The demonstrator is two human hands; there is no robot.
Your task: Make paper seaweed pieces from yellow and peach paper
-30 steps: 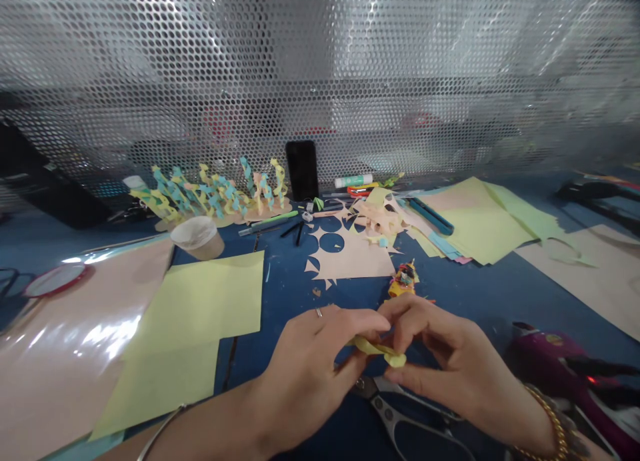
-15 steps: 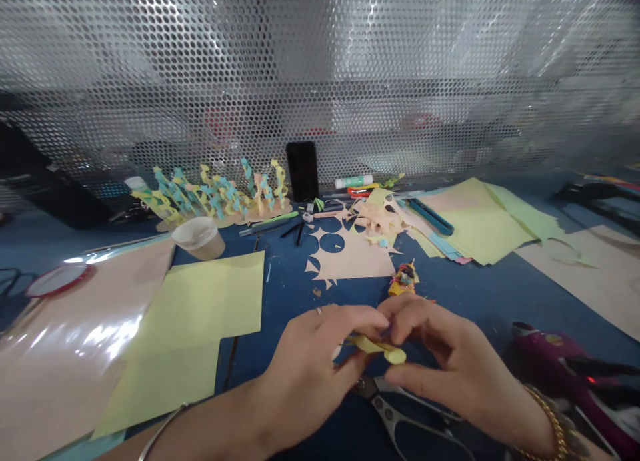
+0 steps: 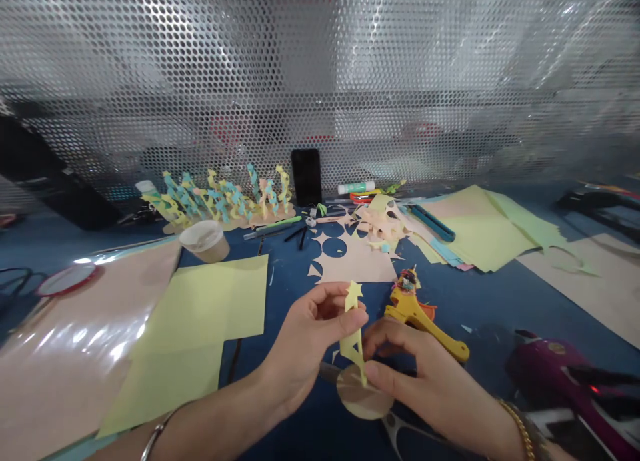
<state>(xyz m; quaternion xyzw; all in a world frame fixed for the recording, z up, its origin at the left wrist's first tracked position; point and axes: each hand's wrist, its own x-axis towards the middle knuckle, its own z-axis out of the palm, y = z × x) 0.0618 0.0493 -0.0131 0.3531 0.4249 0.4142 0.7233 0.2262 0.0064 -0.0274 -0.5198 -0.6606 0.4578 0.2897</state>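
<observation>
The yellow paper strip (image 3: pixel 349 346) is upright between the two hands, its long axis running almost straight from 12 to 6 o'clock, with the upper part leaning faintly toward 11. Its star-shaped tip points up to 12, and the narrow foot points down to 6, over the pale round disc (image 3: pixel 367 404); whether foot and disc touch or only overlap in this view, I cannot tell. The left hand (image 3: pixel 315 328), at the strip's 9 o'clock, pinches its upper half between thumb and fingers, just below the star. The right hand (image 3: pixel 425 381), at 4 o'clock, has thumb and forefinger curled in beside the foot; I cannot tell whether they clamp the strip, the disc or neither. Scissors (image 3: pixel 393 429) show partly from beneath the disc, at the strip's 5 o'clock. A yellow-handled tool (image 3: pixel 411 311) lies near 2, beyond the right hand, and a cut-out pink sheet (image 3: pixel 357 264) at 12. Yellow sheets (image 3: pixel 233 301) spread toward 9, while twisted paper models (image 3: pixel 225 198) stand farther off toward 10, their stems pointing mostly upward.
</observation>
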